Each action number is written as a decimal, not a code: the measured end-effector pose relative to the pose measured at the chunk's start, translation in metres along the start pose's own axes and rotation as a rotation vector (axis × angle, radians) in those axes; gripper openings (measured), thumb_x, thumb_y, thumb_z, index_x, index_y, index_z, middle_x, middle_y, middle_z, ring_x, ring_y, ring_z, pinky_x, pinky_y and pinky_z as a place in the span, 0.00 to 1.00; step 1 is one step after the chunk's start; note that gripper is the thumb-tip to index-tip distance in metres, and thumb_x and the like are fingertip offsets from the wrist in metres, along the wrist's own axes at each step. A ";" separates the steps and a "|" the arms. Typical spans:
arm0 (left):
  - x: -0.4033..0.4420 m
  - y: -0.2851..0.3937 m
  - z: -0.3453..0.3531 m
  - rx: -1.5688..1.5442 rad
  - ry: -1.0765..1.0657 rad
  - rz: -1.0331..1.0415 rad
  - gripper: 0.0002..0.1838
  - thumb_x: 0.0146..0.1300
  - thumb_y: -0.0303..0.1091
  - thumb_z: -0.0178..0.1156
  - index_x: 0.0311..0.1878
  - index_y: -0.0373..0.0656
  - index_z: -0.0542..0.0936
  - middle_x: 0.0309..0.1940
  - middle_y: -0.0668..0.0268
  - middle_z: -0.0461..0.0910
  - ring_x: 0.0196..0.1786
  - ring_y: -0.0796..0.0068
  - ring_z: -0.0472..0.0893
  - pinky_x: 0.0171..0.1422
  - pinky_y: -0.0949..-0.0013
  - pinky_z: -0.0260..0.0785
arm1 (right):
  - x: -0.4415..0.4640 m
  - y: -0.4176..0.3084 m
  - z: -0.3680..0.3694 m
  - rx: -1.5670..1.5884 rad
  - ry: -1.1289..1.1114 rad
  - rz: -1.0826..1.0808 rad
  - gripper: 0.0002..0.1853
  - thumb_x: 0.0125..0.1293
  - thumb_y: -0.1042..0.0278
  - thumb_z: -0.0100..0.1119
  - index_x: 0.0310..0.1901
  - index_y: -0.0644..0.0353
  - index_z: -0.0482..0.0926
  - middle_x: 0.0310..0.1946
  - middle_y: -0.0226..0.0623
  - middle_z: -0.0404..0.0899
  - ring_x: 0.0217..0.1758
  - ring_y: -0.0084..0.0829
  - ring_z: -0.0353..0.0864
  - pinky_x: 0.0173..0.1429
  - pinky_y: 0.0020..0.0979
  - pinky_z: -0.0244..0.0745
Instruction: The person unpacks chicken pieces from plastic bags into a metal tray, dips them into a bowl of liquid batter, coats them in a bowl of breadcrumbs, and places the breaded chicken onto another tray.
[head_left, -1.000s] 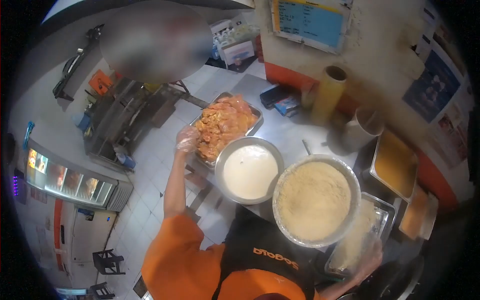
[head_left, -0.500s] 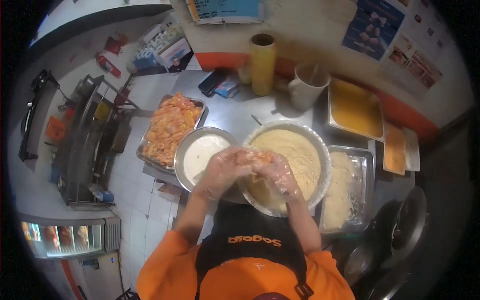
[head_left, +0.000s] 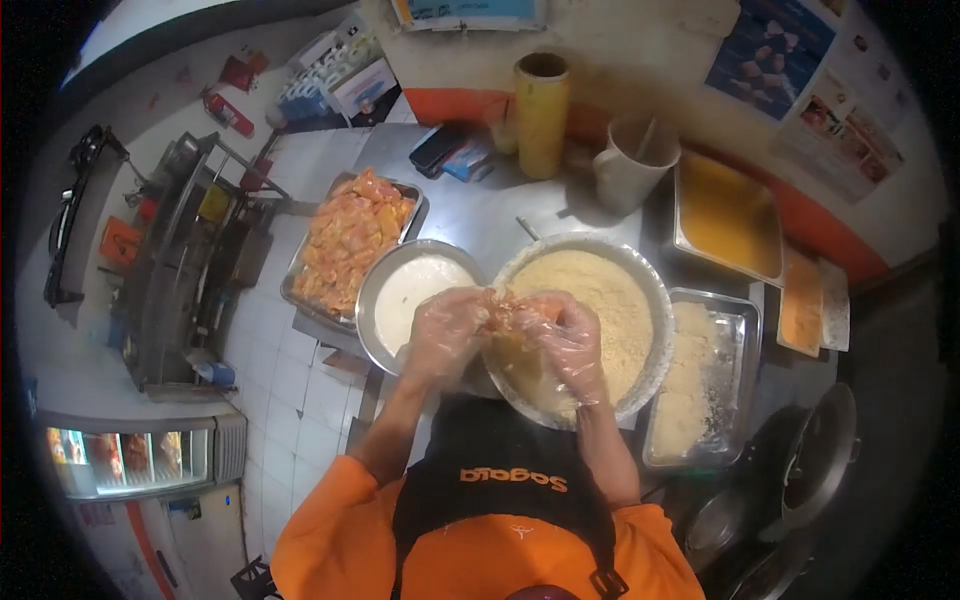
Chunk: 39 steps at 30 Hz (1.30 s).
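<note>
Both hands wear clear plastic gloves and meet above the near rims of two round metal bowls. My left hand (head_left: pixel 448 328) pinches one side of a piece of raw meat (head_left: pixel 503 308). My right hand (head_left: pixel 567 340) grips its other side with bent fingers; the meat is partly hidden by them. Under and left of my left hand, a bowl holds white batter (head_left: pixel 407 295). Below my right hand stands a larger bowl of pale yellow breadcrumbs (head_left: pixel 610 290). Beyond the batter, raw meat pieces (head_left: pixel 352 238) are heaped in a metal tray.
Right of the crumb bowl, a metal tray (head_left: pixel 735 375) holds crumb-coated pieces (head_left: pixel 683 375). Behind it are a deep pan of yellow liquid (head_left: pixel 730 228) and an orange-filled container (head_left: pixel 801 295). A white jug (head_left: pixel 627 180), a yellow cylinder (head_left: pixel 542 125) and a phone (head_left: pixel 438 148) stand along the back.
The view has shifted slightly. My hands have turned and drawn a little apart at the fingertips, with the meat piece still between them.
</note>
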<state>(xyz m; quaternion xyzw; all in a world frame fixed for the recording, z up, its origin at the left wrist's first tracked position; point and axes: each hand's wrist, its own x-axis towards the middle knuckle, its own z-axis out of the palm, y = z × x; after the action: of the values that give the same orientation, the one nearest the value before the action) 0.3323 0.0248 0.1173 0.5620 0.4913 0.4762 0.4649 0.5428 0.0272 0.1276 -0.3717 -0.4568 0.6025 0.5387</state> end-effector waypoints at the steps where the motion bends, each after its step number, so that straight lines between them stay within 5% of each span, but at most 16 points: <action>1: -0.002 0.011 0.003 -0.001 0.002 -0.005 0.20 0.66 0.29 0.71 0.59 0.31 0.80 0.50 0.57 0.86 0.49 0.71 0.86 0.57 0.67 0.81 | 0.000 -0.003 0.000 -0.025 0.004 0.010 0.12 0.70 0.75 0.67 0.52 0.68 0.81 0.42 0.35 0.86 0.44 0.21 0.83 0.51 0.26 0.80; 4: -0.005 0.040 0.021 -0.274 -0.042 -0.195 0.22 0.66 0.31 0.72 0.60 0.32 0.79 0.51 0.60 0.85 0.49 0.72 0.86 0.57 0.68 0.81 | 0.003 -0.014 0.002 -0.134 -0.033 -0.028 0.10 0.70 0.75 0.66 0.50 0.68 0.82 0.40 0.35 0.86 0.43 0.21 0.83 0.49 0.26 0.79; 11: -0.011 0.005 0.015 0.020 -0.034 -0.129 0.21 0.64 0.30 0.72 0.58 0.33 0.80 0.46 0.64 0.85 0.47 0.73 0.83 0.53 0.70 0.78 | 0.000 -0.028 -0.005 0.034 -0.104 0.124 0.13 0.68 0.72 0.68 0.50 0.68 0.83 0.38 0.32 0.85 0.43 0.20 0.81 0.48 0.25 0.77; 13: -0.013 -0.001 0.015 0.145 -0.013 -0.063 0.21 0.65 0.31 0.71 0.58 0.34 0.80 0.45 0.64 0.85 0.45 0.73 0.83 0.51 0.71 0.79 | -0.003 -0.030 -0.007 -0.199 -0.170 0.115 0.14 0.69 0.70 0.68 0.52 0.67 0.83 0.40 0.32 0.85 0.44 0.20 0.81 0.49 0.25 0.77; 16: -0.021 -0.010 0.020 0.015 0.003 -0.257 0.19 0.68 0.32 0.67 0.59 0.34 0.80 0.46 0.60 0.85 0.50 0.69 0.83 0.57 0.67 0.77 | -0.003 -0.026 -0.010 -0.162 -0.195 0.045 0.13 0.70 0.69 0.66 0.53 0.67 0.83 0.42 0.32 0.85 0.44 0.21 0.81 0.50 0.26 0.77; 19: -0.025 -0.031 0.010 0.551 0.212 0.130 0.15 0.75 0.36 0.60 0.56 0.37 0.82 0.52 0.62 0.83 0.48 0.71 0.83 0.52 0.70 0.77 | -0.003 -0.026 -0.011 -0.094 -0.190 0.158 0.13 0.71 0.69 0.65 0.53 0.67 0.82 0.42 0.33 0.85 0.45 0.22 0.81 0.52 0.27 0.77; 21: -0.017 -0.028 -0.005 0.975 0.140 0.507 0.16 0.75 0.38 0.59 0.57 0.37 0.82 0.56 0.60 0.81 0.56 0.69 0.81 0.57 0.68 0.77 | -0.004 -0.026 -0.008 -0.037 -0.150 0.157 0.13 0.71 0.69 0.64 0.53 0.67 0.82 0.43 0.33 0.86 0.46 0.22 0.81 0.53 0.27 0.77; 22: -0.018 -0.032 -0.009 0.976 0.139 0.506 0.16 0.75 0.38 0.59 0.57 0.37 0.82 0.56 0.60 0.81 0.56 0.69 0.81 0.57 0.68 0.77 | -0.006 -0.025 -0.007 0.020 -0.109 0.160 0.13 0.71 0.69 0.64 0.53 0.67 0.82 0.44 0.33 0.86 0.47 0.22 0.81 0.54 0.27 0.77; 27: -0.010 0.015 0.005 -0.002 -0.158 -0.165 0.14 0.75 0.32 0.61 0.59 0.38 0.79 0.54 0.65 0.82 0.54 0.71 0.83 0.57 0.71 0.79 | -0.003 -0.016 -0.014 0.046 -0.189 0.146 0.13 0.72 0.69 0.64 0.53 0.66 0.82 0.46 0.34 0.86 0.49 0.21 0.81 0.56 0.26 0.77; 33: -0.019 0.013 0.032 -0.538 -0.054 -0.409 0.14 0.71 0.32 0.64 0.55 0.35 0.81 0.44 0.65 0.83 0.48 0.74 0.82 0.53 0.68 0.77 | -0.005 -0.018 -0.009 0.169 -0.157 0.173 0.14 0.75 0.65 0.63 0.55 0.65 0.81 0.46 0.34 0.85 0.49 0.22 0.81 0.56 0.26 0.77; 34: -0.017 0.019 0.032 -0.539 -0.055 -0.406 0.14 0.71 0.32 0.64 0.55 0.35 0.81 0.44 0.65 0.83 0.48 0.74 0.82 0.53 0.68 0.77 | -0.005 -0.018 -0.010 0.157 -0.142 0.136 0.14 0.75 0.64 0.63 0.55 0.65 0.80 0.46 0.34 0.85 0.50 0.22 0.81 0.56 0.27 0.77; 36: -0.012 0.034 0.029 0.204 -0.083 0.046 0.13 0.69 0.30 0.65 0.53 0.35 0.84 0.41 0.61 0.86 0.45 0.71 0.85 0.53 0.66 0.77 | -0.001 -0.020 -0.014 0.066 -0.122 0.144 0.15 0.75 0.64 0.63 0.55 0.65 0.80 0.47 0.34 0.84 0.50 0.22 0.80 0.56 0.27 0.77; 39: -0.009 0.033 0.022 0.273 -0.021 -0.005 0.14 0.65 0.32 0.66 0.52 0.37 0.86 0.42 0.57 0.87 0.46 0.64 0.86 0.55 0.64 0.77 | 0.003 -0.016 -0.020 -0.055 -0.151 0.123 0.16 0.75 0.65 0.64 0.57 0.66 0.79 0.48 0.35 0.84 0.50 0.22 0.80 0.55 0.27 0.77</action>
<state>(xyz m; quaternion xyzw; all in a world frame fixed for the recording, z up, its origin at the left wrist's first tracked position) 0.3569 0.0117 0.1469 0.6237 0.5480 0.3977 0.3906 0.5658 0.0336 0.1374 -0.3669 -0.4889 0.6479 0.4545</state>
